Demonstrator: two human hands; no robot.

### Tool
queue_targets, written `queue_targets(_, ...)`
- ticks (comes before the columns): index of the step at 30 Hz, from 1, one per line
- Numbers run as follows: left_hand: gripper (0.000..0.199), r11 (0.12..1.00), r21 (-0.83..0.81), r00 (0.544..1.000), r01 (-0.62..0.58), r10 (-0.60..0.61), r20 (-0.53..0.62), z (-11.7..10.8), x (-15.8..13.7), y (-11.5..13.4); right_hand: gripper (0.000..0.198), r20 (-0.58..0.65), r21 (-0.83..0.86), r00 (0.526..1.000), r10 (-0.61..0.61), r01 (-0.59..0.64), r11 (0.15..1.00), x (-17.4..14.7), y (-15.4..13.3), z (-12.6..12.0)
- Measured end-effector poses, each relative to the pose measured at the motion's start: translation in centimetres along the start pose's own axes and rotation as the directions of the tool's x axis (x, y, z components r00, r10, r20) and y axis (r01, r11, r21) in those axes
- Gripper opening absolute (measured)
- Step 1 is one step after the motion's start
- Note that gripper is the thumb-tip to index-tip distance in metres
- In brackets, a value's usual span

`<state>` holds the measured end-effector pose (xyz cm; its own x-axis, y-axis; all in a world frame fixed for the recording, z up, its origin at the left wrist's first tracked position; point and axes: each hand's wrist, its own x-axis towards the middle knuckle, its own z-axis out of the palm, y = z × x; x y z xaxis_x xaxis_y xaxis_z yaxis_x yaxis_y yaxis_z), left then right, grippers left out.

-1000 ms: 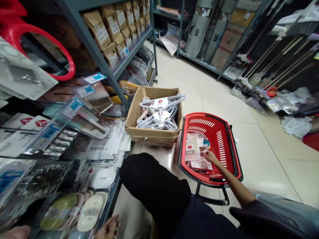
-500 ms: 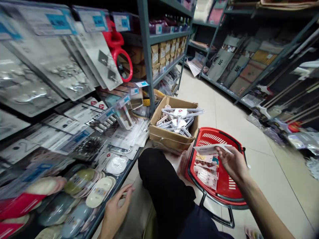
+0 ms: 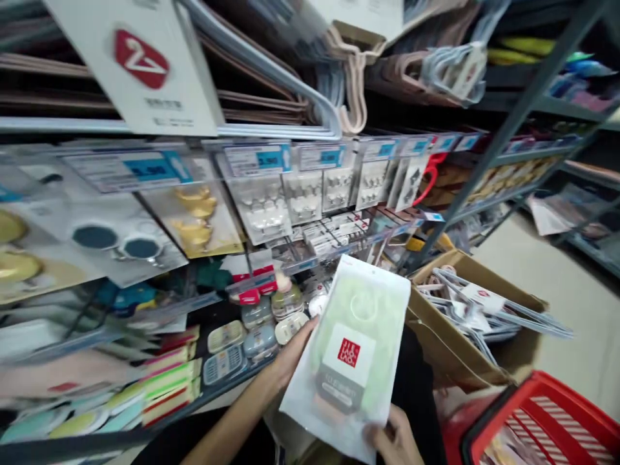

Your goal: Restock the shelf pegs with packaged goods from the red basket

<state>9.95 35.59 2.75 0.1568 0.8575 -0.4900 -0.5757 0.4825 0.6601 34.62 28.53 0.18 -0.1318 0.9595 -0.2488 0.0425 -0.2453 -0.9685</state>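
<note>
We held the white plastic packet (image 3: 351, 358) between both hands: our left hand (image 3: 293, 352) was closed along its left edge, thumb out of sight behind the film, and our right hand (image 3: 394, 439) pinched its near bottom corner, fingers curled under it. The packet sat tilted in front of our lap, between the display rack (image 3: 271, 213) on the left and the cardboard box (image 3: 465, 349) on the right.

We judged the step in hand to be the sorting of one packet among the racked goods. The next move, as we read it, called for matching it to a hook or row of like items, and for keeping the slippery film from bending as it was lifted.

The packet was a flat, glossy pouch, frosted white, with a pale green round thing showing through, a red square label and a grey panel below. The rack carried clear blister cards with blue price tags (image 3: 155, 168), small oval soap-like cases (image 3: 256, 339) on the low shelf, and thin hangers (image 3: 290, 71) above. The box was plain brown corrugated board, its flaps open, filled with white wire hangers (image 3: 489, 310) with paper labels. At the near right stood a red slotted plastic basket (image 3: 547, 420).
</note>
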Motion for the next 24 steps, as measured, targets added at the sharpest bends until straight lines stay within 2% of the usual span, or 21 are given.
queue_targets(1, 0.067, 0.996, 0.029, 0.994, -0.085, 0.087, -0.063, -1.0, -0.1, 0.1, 0.041, 0.036, -0.082, 0.999, 0.01, -0.007, 0.997, 0.2, 1.1, 0.3)
queue_targets(2, 0.067, 0.985, 0.078, 0.984, -0.155, 0.161, -0.08, -1.7, -0.3, 0.2, 0.042, 0.097, -0.132, 0.995, 0.019, -0.006, 0.991, 0.5, 1.7, 0.4)
queue_targets(4, 0.064, 0.946, 0.183, 0.962, -0.268, 0.273, 0.0, -2.4, -0.4, 0.6, 0.05, 0.204, -0.136, 0.979, 0.005, 0.024, 0.99, 1.9, 1.8, 0.6)
queue_targets(5, 0.06, 0.923, 0.224, 0.95, -0.313, 0.304, 0.072, -2.5, -0.4, 0.8, 0.055, 0.198, -0.095, 0.98, -0.027, 0.047, 0.994, 2.9, 1.4, 0.5)
queue_targets(7, 0.052, 0.881, 0.283, 0.923, -0.379, 0.337, 0.187, -2.4, -0.4, 1.1, 0.062, 0.044, 0.012, 0.993, -0.108, 0.107, 0.994, 5.4, 0.3, 0.4)
queue_targets(9, 0.046, 0.84, 0.337, 0.903, -0.426, 0.367, 0.226, -2.2, -0.2, 1.0, 0.061, -0.153, 0.073, 0.975, -0.159, 0.172, 0.982, 8.0, -0.9, 0.4)
queue_targets(10, 0.044, 0.817, 0.37, 0.895, -0.443, 0.381, 0.231, -2.2, 0.1, 0.8, 0.06, -0.202, 0.089, 0.964, -0.171, 0.192, 0.977, 9.2, -1.4, 0.5)
queue_targets(12, 0.044, 0.76, 0.442, 0.879, -0.476, 0.431, 0.205, -2.3, 0.8, 0.0, 0.058, -0.187, 0.121, 0.967, -0.171, 0.195, 0.973, 11.1, -2.0, 1.0)
queue_targets(14, 0.049, 0.698, 0.533, 0.865, -0.478, 0.479, 0.147, -2.7, 1.5, -0.8, 0.057, -0.096, 0.155, 0.982, -0.163, 0.177, 0.972, 12.3, -1.9, 1.7)
queue_targets(17, 0.054, 0.632, 0.663, 0.88, -0.401, 0.466, 0.089, -3.4, 2.3, -1.8, 0.053, -0.013, 0.149, 0.987, -0.16, 0.16, 0.976, 12.8, -0.8, 2.6)
queue_targets(21, 0.061, 0.612, 0.717, 0.913, -0.334, 0.398, 0.085, -4.4, 2.6, -2.4, 0.049, 0.002, 0.124, 0.981, -0.192, 0.19, 0.974, 12.5, 0.6, 3.0)
queue_targets(24, 0.056, 0.61, 0.716, 0.909, -0.338, 0.409, 0.081, -4.8, 2.9, -2.1, 0.049, 0.031, 0.143, 0.978, -0.205, 0.199, 0.97, 12.6, 0.7, 3.2)
